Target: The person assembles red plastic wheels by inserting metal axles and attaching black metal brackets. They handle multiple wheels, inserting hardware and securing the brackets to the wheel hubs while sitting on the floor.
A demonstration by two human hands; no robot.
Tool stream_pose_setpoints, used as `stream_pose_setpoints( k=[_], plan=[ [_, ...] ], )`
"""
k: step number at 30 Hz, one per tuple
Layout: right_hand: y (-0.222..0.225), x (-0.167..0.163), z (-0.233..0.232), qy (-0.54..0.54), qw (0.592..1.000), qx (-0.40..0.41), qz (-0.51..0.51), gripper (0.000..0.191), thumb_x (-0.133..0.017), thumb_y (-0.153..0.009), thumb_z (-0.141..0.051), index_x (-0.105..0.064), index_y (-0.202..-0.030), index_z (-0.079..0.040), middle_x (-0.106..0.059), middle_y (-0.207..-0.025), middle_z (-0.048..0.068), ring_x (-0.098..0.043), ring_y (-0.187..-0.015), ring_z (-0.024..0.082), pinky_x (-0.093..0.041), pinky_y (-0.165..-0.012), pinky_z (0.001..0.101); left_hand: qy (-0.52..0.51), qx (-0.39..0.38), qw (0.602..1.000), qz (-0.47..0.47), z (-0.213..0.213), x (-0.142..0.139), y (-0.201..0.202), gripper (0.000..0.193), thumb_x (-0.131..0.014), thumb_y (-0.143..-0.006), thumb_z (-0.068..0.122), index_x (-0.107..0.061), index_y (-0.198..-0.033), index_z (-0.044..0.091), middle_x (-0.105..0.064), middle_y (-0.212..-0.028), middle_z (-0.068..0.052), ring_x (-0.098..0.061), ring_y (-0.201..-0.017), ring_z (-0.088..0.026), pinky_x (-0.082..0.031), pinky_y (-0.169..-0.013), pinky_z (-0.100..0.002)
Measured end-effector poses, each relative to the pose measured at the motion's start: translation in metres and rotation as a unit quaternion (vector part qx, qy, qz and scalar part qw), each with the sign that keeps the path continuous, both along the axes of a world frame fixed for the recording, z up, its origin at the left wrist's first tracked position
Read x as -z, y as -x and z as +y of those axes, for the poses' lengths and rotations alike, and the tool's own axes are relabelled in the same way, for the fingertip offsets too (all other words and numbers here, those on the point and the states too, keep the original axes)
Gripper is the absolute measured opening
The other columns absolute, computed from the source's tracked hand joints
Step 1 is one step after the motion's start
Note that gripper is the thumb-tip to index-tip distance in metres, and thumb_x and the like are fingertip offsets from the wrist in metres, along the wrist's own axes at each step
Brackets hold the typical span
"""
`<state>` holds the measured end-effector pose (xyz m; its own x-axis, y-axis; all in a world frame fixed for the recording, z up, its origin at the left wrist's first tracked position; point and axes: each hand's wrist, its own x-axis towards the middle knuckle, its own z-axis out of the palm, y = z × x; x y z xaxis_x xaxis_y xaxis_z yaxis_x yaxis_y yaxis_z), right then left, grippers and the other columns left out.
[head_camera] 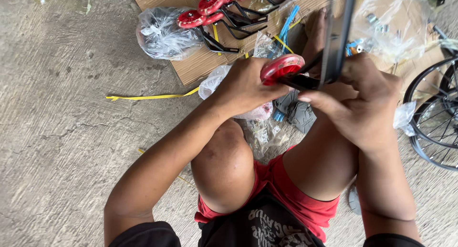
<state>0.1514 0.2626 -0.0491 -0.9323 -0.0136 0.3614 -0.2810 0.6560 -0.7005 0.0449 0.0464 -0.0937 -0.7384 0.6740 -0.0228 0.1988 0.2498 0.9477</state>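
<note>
- A red training wheel (pixel 281 67) on a black metal bracket (pixel 299 82) sits at the centre top of the view, held above the person's bare knees.
- The left hand (pixel 245 88) is closed around the wheel from seven o'clock; the bracket's long axis runs toward four o'clock into the right hand (pixel 362 101).
- The right hand is clenched, thumb pressed to the bracket, against a dark upright bar (pixel 338 34).
- Both forearms angle inward from below, wrists bent; the left is nearer the wheel.
- At eleven o'clock, spare red training wheels (pixel 210 8) and a plastic bag (pixel 162 34) lie on cardboard (pixel 195 68); a bicycle wheel (pixel 436 115) stands at three o'clock on the concrete floor (pixel 62 132).
</note>
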Motion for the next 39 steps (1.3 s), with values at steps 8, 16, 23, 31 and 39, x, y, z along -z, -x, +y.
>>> stream_pose_setpoints(
  k=[8,16,23,31,39],
  plan=[
    [0.008,-0.015,-0.004,-0.022,1.0,-0.01,0.009,0.05,-0.094,-0.085,-0.033,-0.066,-0.106,0.002,-0.071,-0.099,0.01,-0.072,-0.084,0.017,-0.056,-0.074,0.0275,0.047,-0.006,0.997,0.058,0.008,0.004,0.002,0.033,-0.082,-0.084,0.029,-0.074,-0.099,0.002,-0.073,-0.073,-0.009,-0.068,-0.062,-0.009,-0.055,-0.062,-0.031],
    [-0.04,0.057,0.075,0.332,0.94,0.037,-0.061,0.027,-0.076,-0.107,-0.023,-0.062,-0.113,0.0,-0.071,-0.111,0.005,-0.074,-0.102,0.016,-0.062,-0.093,0.0287,0.095,-0.023,0.993,-0.068,0.008,0.01,-0.011,0.023,-0.068,-0.1,0.028,-0.076,-0.106,0.007,-0.076,-0.094,-0.004,-0.069,-0.084,-0.007,-0.057,-0.076,-0.03],
    [-0.193,0.268,0.159,0.154,0.892,0.341,-0.254,0.013,-0.071,-0.107,-0.008,-0.064,-0.116,-0.001,-0.076,-0.105,0.014,-0.076,-0.089,0.023,-0.058,-0.075,0.0348,0.173,-0.098,0.978,-0.066,-0.027,0.014,-0.026,0.028,-0.07,-0.105,0.027,-0.068,-0.109,-0.001,-0.067,-0.103,-0.002,-0.061,-0.093,-0.01,-0.052,-0.086,-0.03],
    [-0.243,0.337,0.101,-0.005,0.858,0.332,-0.392,0.025,-0.072,-0.098,-0.017,-0.064,-0.119,-0.005,-0.07,-0.11,0.016,-0.067,-0.1,0.038,-0.052,-0.087,0.0496,-0.003,-0.134,0.985,-0.105,-0.058,0.03,-0.011,0.029,-0.074,-0.112,0.019,-0.059,-0.125,-0.002,-0.064,-0.118,-0.008,-0.064,-0.107,-0.016,-0.055,-0.103,-0.031],
    [-0.132,0.345,0.132,-0.2,0.902,0.302,-0.234,0.026,-0.068,-0.1,-0.011,-0.059,-0.123,-0.004,-0.065,-0.109,0.015,-0.064,-0.111,0.033,-0.034,-0.123,0.0562,0.159,-0.174,0.97,-0.059,-0.02,0.032,-0.01,0.04,-0.069,-0.106,0.032,-0.065,-0.13,0.001,-0.068,-0.126,-0.007,-0.065,-0.114,-0.015,-0.053,-0.101,-0.033]
  ],
)
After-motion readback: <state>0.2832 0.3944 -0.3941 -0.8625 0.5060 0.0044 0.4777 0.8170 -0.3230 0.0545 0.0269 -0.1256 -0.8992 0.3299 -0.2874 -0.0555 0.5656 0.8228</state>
